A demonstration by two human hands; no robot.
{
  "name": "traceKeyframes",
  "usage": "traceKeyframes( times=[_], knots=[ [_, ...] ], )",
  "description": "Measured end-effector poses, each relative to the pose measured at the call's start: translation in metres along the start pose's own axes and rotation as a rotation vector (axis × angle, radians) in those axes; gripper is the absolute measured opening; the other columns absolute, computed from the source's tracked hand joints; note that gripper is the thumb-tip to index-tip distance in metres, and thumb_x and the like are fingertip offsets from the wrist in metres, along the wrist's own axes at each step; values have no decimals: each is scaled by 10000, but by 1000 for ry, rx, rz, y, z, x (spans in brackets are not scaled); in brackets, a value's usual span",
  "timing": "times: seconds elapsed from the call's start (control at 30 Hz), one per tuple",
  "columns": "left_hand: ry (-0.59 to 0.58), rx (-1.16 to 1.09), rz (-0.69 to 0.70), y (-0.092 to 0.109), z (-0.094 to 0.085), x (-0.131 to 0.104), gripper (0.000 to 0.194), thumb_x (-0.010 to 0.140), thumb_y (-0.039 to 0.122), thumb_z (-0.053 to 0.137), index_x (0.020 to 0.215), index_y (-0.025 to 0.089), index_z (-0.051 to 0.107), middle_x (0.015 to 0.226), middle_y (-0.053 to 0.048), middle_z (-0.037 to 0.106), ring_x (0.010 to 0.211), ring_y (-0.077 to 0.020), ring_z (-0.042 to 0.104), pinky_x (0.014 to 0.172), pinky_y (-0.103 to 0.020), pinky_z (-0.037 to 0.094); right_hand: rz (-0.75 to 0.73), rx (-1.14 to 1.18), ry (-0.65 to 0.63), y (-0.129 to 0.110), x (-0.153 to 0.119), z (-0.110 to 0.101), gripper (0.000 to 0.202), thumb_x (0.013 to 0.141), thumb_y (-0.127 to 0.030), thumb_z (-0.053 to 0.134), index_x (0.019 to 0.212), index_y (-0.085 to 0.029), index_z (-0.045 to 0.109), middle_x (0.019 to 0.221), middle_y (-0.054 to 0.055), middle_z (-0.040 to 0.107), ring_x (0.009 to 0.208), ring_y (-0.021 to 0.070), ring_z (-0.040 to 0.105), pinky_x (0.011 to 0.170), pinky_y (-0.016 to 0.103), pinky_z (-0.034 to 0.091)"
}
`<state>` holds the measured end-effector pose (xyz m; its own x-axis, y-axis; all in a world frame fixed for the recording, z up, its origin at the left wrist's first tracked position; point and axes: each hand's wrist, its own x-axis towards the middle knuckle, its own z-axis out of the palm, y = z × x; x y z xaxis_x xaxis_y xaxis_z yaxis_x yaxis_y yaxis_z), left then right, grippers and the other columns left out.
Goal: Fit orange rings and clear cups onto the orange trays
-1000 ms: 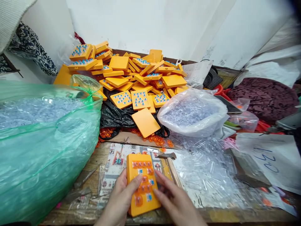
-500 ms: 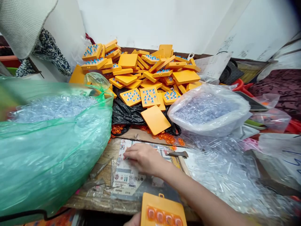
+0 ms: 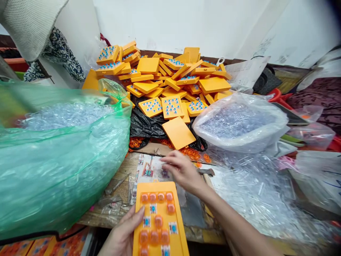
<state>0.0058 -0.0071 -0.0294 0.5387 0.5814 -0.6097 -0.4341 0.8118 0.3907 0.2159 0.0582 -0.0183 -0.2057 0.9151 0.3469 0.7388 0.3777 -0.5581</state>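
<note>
My left hand [image 3: 124, 229] grips a yellow-orange plastic case [image 3: 174, 208] by its left side, the thumb lying on its front. Clear orange domed caps [image 3: 158, 221] sit on the case in rows, and between them show small white squares with blue dots. Past the top of the case, my right hand [image 3: 183, 170] hovers over a printed sheet [image 3: 145, 161] on the bench. Its fingers are bent and a little apart, and nothing shows between them. Loose orange rings [image 3: 190, 153] lie just beyond that hand.
A heap of yellow cases [image 3: 170, 74] rises against the wall, partly on black plastic [image 3: 146, 124]. Bags of clear plastic pieces stand left, a green one [image 3: 93, 160], and right, a white one [image 3: 239, 142]. A hammer [image 3: 206, 172] and loose clear pieces [image 3: 247, 195] lie at right.
The left hand has raised the case into fuller view, over the sheet. My right hand has moved right and slightly up, off the sheet's left part, with its fingers lifting.
</note>
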Motion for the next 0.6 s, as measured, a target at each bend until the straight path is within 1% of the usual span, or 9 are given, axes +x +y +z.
traceKeyframes(
  times=[0.07,0.1,0.17,0.27,0.33,0.4,0.5,0.57,0.6],
  knots=[
    [-21,-54,63,2,11,8,540,757,376,721,1235,174,572,1152,-124,698,1127,-332,627,980,-494,490,68,58,114,-10,-18,-21,217,935,-188,494,1045,-167,680,918,68,663,856,163,669,719,268,548],
    [-39,-69,94,2,17,13,539,759,366,724,1242,189,564,1170,-114,691,1137,-320,622,985,-481,491,141,163,174,-18,-28,-29,191,911,-226,554,1048,-187,681,871,48,681,793,158,677,686,261,551],
    [-67,-61,146,0,28,23,523,752,370,737,1222,209,574,1175,-98,689,1147,-301,617,991,-454,494,165,254,216,-36,-48,-36,161,864,-250,639,1015,-211,682,764,10,703,691,150,671,641,253,546],
    [-86,-2,202,-7,41,30,481,727,405,761,1146,220,613,1150,-79,698,1153,-281,611,1000,-423,491,15,207,213,-57,-65,-29,88,835,-170,666,909,-215,685,746,-3,716,678,149,630,628,266,516],
    [-131,36,229,-11,47,31,484,726,420,763,1143,223,618,1150,-77,695,1154,-276,608,1014,-419,478,-73,147,221,-61,-69,-22,122,834,-105,645,899,-203,680,764,3,708,694,150,595,638,279,498],
    [-193,61,240,-14,49,31,508,752,429,741,1197,229,599,1167,-87,684,1153,-280,607,1026,-431,463,-87,88,241,-60,-71,-17,161,829,-77,633,923,-198,682,795,20,669,729,156,572,655,289,490],
    [-227,79,257,-17,48,28,527,805,418,696,1284,252,549,1200,-93,668,1168,-278,598,1047,-437,439,-40,-7,286,-56,-78,-12,196,834,-110,623,952,-252,689,954,49,572,884,192,553,738,324,489],
    [-221,83,276,-19,48,26,527,827,416,674,1312,270,529,1232,-90,655,1193,-278,581,1064,-434,420,65,-51,364,-54,-82,-8,239,828,-190,652,1035,-310,654,1176,63,475,1090,252,495,877,409,459],
    [-219,81,287,-19,48,25,523,834,416,666,1317,272,528,1251,-91,646,1208,-280,569,1073,-433,410,141,-33,402,-53,-84,-6,331,813,-243,681,1122,-335,605,1281,64,409,1187,286,442,942,460,427]
  ],
)
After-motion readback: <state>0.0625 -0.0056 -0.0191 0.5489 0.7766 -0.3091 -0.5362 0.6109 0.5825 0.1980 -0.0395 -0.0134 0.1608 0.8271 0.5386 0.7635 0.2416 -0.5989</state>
